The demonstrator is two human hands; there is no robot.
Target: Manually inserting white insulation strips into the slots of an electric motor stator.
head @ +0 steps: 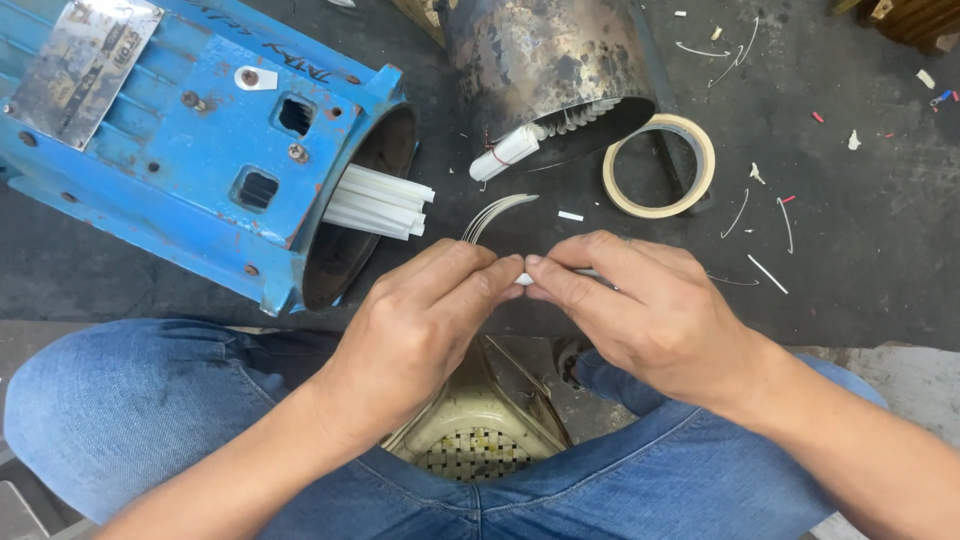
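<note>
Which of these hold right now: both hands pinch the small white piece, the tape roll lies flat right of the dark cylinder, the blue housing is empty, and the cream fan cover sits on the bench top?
1. Both hands pinch the white piece. True: the left hand and right hand meet on it with their fingertips.
2. The tape roll lies flat right of the dark cylinder. True.
3. The blue housing is empty. False: white strips stick out of its open end.
4. The fan cover sits on the bench top. False: it is low down between the knees, below the bench edge.
</note>
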